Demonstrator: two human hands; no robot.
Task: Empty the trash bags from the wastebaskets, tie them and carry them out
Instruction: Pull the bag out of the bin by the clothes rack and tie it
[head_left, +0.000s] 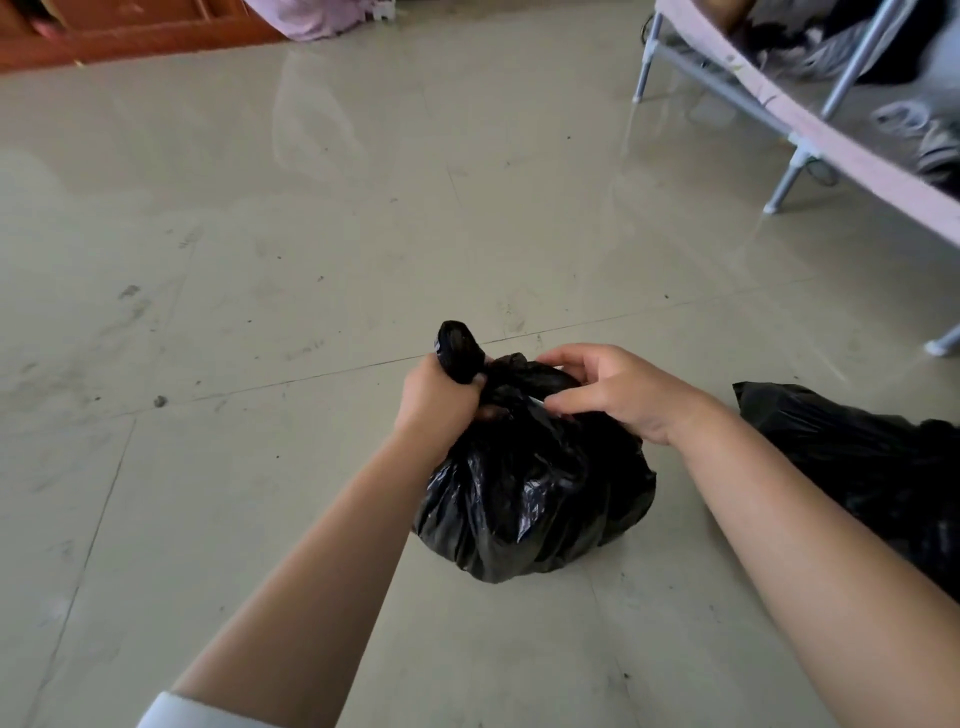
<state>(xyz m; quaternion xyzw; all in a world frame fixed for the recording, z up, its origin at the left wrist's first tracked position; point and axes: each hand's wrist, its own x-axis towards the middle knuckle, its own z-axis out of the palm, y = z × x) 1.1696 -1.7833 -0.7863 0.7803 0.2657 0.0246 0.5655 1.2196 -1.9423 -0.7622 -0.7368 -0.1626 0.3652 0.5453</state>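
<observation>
Black trash bag (530, 499) on tiled floor (260, 260), centre, toward 5 o'clock. Left hand (441, 405) fisted around twisted bag neck, tail poking up. Right hand (608, 389) pinching gathered plastic, fingers curled together. Second black bag (857, 467) at 4 o'clock, near right forearm.

The contents of the bag (530, 499) are hidden by its black plastic. Its neck is partly covered by the left hand (441, 400) and right hand (618, 395). A second bag (872, 467), at 3 o'clock, is cut by the right edge. At 1 o'clock, the cot (810, 124) and shoes (935, 145) are blurred and cut off.
</observation>
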